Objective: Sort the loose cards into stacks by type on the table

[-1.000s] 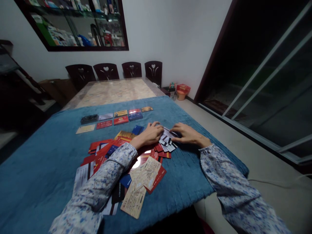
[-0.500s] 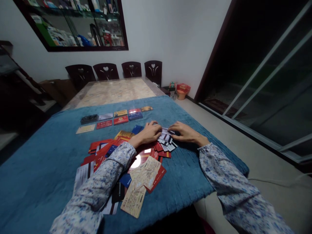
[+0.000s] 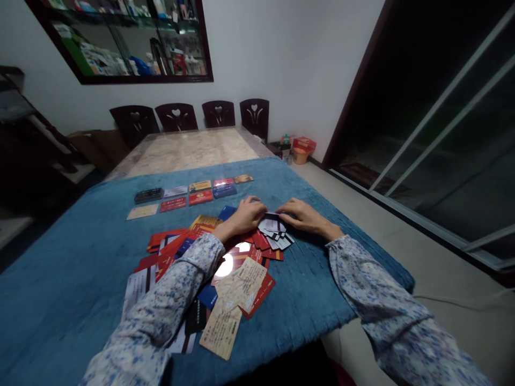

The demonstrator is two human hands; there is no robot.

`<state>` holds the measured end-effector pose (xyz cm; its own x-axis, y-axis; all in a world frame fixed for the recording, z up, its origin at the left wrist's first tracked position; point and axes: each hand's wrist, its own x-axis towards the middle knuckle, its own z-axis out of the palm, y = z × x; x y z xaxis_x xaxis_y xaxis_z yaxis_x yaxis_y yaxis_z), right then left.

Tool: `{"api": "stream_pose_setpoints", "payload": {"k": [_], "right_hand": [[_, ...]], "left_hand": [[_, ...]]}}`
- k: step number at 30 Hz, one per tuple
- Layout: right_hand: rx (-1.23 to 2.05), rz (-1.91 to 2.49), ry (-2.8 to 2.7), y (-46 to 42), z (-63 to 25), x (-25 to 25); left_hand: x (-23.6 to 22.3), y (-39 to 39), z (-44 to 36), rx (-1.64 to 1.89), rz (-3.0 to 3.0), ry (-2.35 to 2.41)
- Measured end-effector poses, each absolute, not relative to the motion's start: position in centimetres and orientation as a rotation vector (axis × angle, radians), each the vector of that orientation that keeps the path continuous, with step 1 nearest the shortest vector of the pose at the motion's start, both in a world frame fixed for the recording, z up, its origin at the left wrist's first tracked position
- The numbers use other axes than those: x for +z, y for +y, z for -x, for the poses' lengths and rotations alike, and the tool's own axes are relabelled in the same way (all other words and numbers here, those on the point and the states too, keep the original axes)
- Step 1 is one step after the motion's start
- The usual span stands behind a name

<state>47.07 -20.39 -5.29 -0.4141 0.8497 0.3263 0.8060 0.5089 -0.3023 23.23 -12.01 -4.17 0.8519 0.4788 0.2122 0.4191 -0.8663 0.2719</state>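
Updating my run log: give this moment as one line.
left hand: at white cards | right hand: at same cards | card rows: on blue cloth

At the counter (image 3: 193, 147) I see the left hand (image 3: 245, 217) and right hand (image 3: 304, 215) at either side of some white cards (image 3: 274, 225), a messy heap of mostly red cards (image 3: 171, 254) spread over the blue cloth (image 3: 76, 268) nearby.

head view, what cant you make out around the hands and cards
All in the head view:
Left hand, right hand: their own backs hide some fingertips, so whether either grip is closed on the white cards is unclear.
Card pile: partly covered by the left sleeve.
Near beige cards: print too small to read.
Right sleeve: cut off by the bottom edge.
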Motion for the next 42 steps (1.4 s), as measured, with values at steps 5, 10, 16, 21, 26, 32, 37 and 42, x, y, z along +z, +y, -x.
{"api": "stream_pose_setpoints", "payload": {"k": [5,10,16,21,26,32,37,42], "right_hand": [[0.117,1.414,-2.254,-19.9,-47.1,-5.9],[0.083,1.467,-2.231,-19.3,-47.3,-6.5],[0.079,1.524,-2.156,-18.9,-47.3,-7.1],[0.104,1.536,-2.083,-18.4,-47.1,-7.6],[0.063,1.569,-2.01,-18.2,-46.8,-7.4],[0.004,1.608,-1.888,-18.0,-46.4,-6.8],[-0.03,1.575,-1.863,-17.6,-46.5,-6.1],[-0.057,1.52,-1.86,-17.4,-46.4,-5.1]], "left_hand": [[-4.3,-11.8,-23.5,0.462,-2.771,0.769],[-4.6,-11.5,-23.5,0.558,-2.738,0.802],[-4.9,-11.2,-23.4,0.634,-2.702,0.833],[-5.5,-10.7,-23.5,0.682,-2.661,0.849],[-5.7,-10.5,-23.4,0.72,-2.616,0.839],[-5.6,-10.4,-23.3,0.709,-2.612,0.842],[-5.7,-10.3,-23.3,0.685,-2.639,0.854],[-6.0,-10.0,-23.3,0.746,-2.619,0.855]]}}
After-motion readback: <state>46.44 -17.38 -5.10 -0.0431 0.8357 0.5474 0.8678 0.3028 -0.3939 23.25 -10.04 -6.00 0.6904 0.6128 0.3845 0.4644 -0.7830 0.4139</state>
